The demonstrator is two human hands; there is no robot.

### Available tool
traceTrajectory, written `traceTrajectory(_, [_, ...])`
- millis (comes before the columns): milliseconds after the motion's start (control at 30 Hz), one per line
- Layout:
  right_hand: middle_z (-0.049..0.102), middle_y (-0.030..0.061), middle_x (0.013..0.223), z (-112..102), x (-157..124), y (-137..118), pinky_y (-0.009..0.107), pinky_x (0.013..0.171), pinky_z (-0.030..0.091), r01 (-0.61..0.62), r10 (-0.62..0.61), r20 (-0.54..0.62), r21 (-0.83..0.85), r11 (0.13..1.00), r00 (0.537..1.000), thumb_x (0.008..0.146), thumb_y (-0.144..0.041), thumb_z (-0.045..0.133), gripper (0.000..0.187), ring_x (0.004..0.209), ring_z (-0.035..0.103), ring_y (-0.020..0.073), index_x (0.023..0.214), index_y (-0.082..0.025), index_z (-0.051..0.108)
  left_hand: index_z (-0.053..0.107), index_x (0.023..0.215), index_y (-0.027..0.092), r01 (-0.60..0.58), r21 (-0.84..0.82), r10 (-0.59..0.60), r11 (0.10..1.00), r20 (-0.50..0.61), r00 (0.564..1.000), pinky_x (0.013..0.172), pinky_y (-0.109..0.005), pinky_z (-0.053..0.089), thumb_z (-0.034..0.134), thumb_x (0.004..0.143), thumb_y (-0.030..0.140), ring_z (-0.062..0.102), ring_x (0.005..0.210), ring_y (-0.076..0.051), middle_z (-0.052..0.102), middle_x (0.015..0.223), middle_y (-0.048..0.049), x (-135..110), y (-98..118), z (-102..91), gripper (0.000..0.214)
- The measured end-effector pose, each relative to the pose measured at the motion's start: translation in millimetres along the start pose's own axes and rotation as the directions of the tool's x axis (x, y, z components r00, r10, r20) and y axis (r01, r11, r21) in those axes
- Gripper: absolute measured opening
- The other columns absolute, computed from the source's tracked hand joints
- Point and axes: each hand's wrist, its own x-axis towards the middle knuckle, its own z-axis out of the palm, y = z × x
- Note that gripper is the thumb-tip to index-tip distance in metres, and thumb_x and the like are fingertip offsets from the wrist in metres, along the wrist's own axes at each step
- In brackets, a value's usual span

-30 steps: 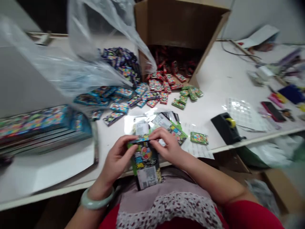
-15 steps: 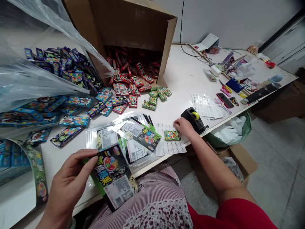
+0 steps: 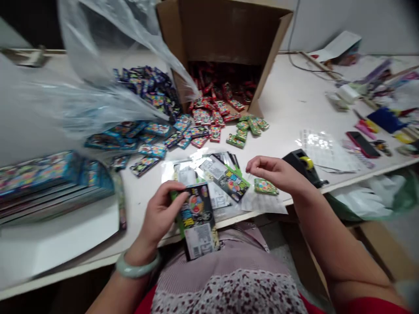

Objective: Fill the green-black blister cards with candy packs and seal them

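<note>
over the front of the table [image 3: 288, 100], the left hand [image 3: 160, 213] grips a candy packet [image 3: 196, 220] upright, thumb across its face. the right hand [image 3: 276, 172] is open, fingers loosely curled, just above a small green box [image 3: 266, 186] on a sticker sheet [image 3: 265, 203], near a tape dispenser [image 3: 303, 165]. bagged packets [image 3: 222, 179] lie between the hands.

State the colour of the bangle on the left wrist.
Bangle: pale jade green, clearest in the head view.
</note>
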Motion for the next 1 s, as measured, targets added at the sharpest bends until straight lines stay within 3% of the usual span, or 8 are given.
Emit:
traceTrajectory(133, [0.064,0.0035,0.083,68,35,-61,0.031,0.078,0.045,0.224,-0.212,0.277,-0.011,0.975,0.937,0.081,-0.03,0.061,0.016,0.081,0.058,0.015,0.071,-0.018,0.06,0.059,0.088,0.02,-0.033,-0.044,0.035,0.998,0.028,0.999,0.073,-0.025,0.047,0.062,0.081,0.023,0.057,0.081,-0.014,0.059,0.084,-0.0005,-3,7,1.3,0.008])
traceTrajectory(233, [0.063,0.0022,0.071,98,57,-72,0.028,0.066,0.045,0.174,-0.125,0.387,-0.095,0.98,0.914,0.08,-0.027,0.06,0.014,0.069,0.056,0.0137,0.07,-0.018,0.06,0.058,0.088,0.02,-0.028,-0.08,0.031,0.996,0.031,0.999,0.073,-0.026,0.045,0.058,0.084,0.023,0.056,0.08,-0.014,0.059,0.084,-0.0008,-6,8,-4.4,0.005])
traceTrajectory(367, [0.062,0.0019,0.065,110,72,-63,0.026,0.056,0.041,0.079,0.012,0.413,-0.205,0.976,0.911,0.079,-0.028,0.061,0.015,0.061,0.053,0.0125,0.069,-0.017,0.061,0.059,0.086,0.019,-0.008,-0.137,0.013,0.991,0.031,0.999,0.074,-0.027,0.045,0.05,0.089,0.027,0.055,0.08,-0.014,0.059,0.083,-0.0013,-8,7,-9.5,0.012])
traceTrajectory(533, [0.061,0.0014,0.064,115,74,-60,0.025,0.053,0.038,0.072,0.032,0.397,-0.246,0.967,0.917,0.078,-0.029,0.061,0.016,0.059,0.051,0.0117,0.067,-0.018,0.06,0.056,0.083,0.02,0.028,-0.171,-0.034,0.985,-0.033,0.999,0.07,-0.026,0.043,0.068,0.077,0.028,0.053,0.075,-0.013,0.057,0.078,0.0011,-8,2,-1.6,0.016])
traceTrajectory(700, [0.058,0.0006,0.062,117,81,-57,0.025,0.053,0.036,-0.016,0.111,0.393,-0.237,0.971,0.913,0.074,-0.031,0.065,0.016,0.059,0.049,0.0118,0.066,-0.018,0.059,0.055,0.082,0.019,-0.034,-0.164,0.019,0.986,-0.092,0.996,0.073,-0.026,0.043,0.067,0.078,0.022,0.053,0.076,-0.012,0.055,0.078,0.0013,-8,2,0.6,0.013])
traceTrajectory(800, [0.06,-0.0001,0.068,118,86,-51,0.024,0.056,0.039,-0.186,0.202,0.522,-0.084,0.979,0.829,0.07,-0.033,0.07,0.018,0.063,0.052,0.0118,0.073,-0.019,0.061,0.055,0.088,0.019,-0.012,-0.222,-0.004,0.975,-0.072,0.997,0.076,-0.027,0.045,0.066,0.078,0.023,0.055,0.079,-0.013,0.057,0.084,-0.0001,-13,1,-2.5,0.016])
traceTrajectory(933, [0.056,-0.002,0.065,124,85,-48,0.023,0.054,0.04,-0.529,0.351,0.667,0.076,0.845,0.657,0.066,-0.034,0.07,0.021,0.06,0.052,0.0105,0.071,-0.017,0.058,0.05,0.117,0.021,0.272,-0.501,-0.217,0.822,0.165,0.962,0.079,-0.029,0.05,0.068,0.078,0.031,0.062,0.086,-0.016,0.064,0.102,-0.0052,-35,-1,-5.7,0.044])
traceTrajectory(1000, [0.056,-0.002,0.064,125,80,-50,0.023,0.056,0.042,-0.559,0.341,0.678,0.125,0.82,0.651,0.067,-0.035,0.069,0.021,0.059,0.053,0.0101,0.07,-0.017,0.058,0.056,0.116,0.018,0.347,-0.524,-0.228,0.778,0.279,0.933,0.082,-0.031,0.051,0.067,0.079,0.036,0.064,0.091,-0.019,0.067,0.104,-0.0075,-48,3,-13.5,0.043])
